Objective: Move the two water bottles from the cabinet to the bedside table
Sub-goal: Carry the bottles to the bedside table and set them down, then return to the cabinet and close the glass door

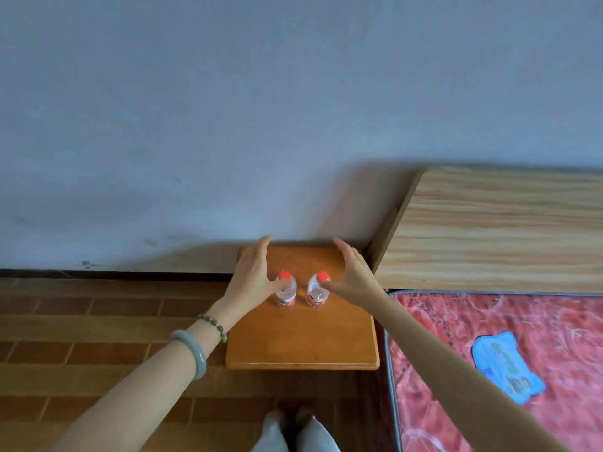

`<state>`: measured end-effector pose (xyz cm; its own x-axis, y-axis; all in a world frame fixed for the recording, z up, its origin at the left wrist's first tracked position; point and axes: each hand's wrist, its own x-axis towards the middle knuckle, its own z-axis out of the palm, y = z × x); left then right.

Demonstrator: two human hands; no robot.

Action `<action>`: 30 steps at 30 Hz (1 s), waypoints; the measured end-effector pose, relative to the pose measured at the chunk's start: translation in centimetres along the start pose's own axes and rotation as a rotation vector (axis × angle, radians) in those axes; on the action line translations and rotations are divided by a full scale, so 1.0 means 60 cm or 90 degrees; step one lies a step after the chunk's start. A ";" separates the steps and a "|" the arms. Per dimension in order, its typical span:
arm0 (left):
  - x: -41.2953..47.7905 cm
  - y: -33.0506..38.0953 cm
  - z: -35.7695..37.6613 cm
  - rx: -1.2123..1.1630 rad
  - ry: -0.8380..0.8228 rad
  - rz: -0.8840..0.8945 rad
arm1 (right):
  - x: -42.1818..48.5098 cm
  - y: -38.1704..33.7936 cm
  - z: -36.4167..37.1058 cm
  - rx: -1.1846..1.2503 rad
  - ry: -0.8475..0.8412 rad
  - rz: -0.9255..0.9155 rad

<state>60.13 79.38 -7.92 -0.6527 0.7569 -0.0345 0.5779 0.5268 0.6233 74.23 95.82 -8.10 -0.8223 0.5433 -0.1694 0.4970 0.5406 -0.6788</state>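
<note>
Water bottles (pixel 286 290) (pixel 317 290) stand upright, caps up, on bedside table (pixel 300 347); both hands (pixel 253 272) (pixel 354 275) spread open beside them.

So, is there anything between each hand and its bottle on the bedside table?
Nothing visible. The left hand is open beside the left bottle, the right hand beside the right bottle, thumbs at the bottles.

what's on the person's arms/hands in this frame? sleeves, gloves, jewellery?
No gloves and no sleeves in view: both forearms are bare. The left wrist carries two pieces: a smooth, thick pale grey-green bangle and, nearer the left hand, a thin bracelet of small dark green beads. The right hand and its wrist wear nothing. No rings or watch visible.
</note>
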 end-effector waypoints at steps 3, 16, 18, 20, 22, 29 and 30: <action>-0.005 0.049 -0.081 0.045 0.042 0.067 | -0.017 -0.079 -0.065 -0.081 0.013 -0.081; -0.134 0.089 -0.279 0.452 0.319 -0.014 | -0.047 -0.351 -0.112 -0.399 0.126 -0.433; -0.175 0.079 -0.299 0.469 0.340 -0.078 | -0.048 -0.387 -0.088 -0.394 0.096 -0.491; -0.220 0.071 -0.316 0.484 0.352 -0.152 | -0.054 -0.423 -0.061 -0.376 0.068 -0.545; -0.265 0.065 -0.327 0.479 0.363 -0.215 | -0.068 -0.458 -0.034 -0.373 0.043 -0.598; -0.440 0.052 -0.333 0.491 0.420 -0.466 | -0.152 -0.554 0.067 -0.345 -0.085 -0.825; -0.468 0.053 -0.331 0.482 0.437 -0.492 | -0.170 -0.566 0.084 -0.331 -0.105 -0.853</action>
<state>70.53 52.12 10.56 -0.9289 -0.0771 0.3622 -0.0765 0.9969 0.0161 64.31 68.69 13.07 -0.7459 -0.6087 0.2704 -0.6448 0.7616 -0.0642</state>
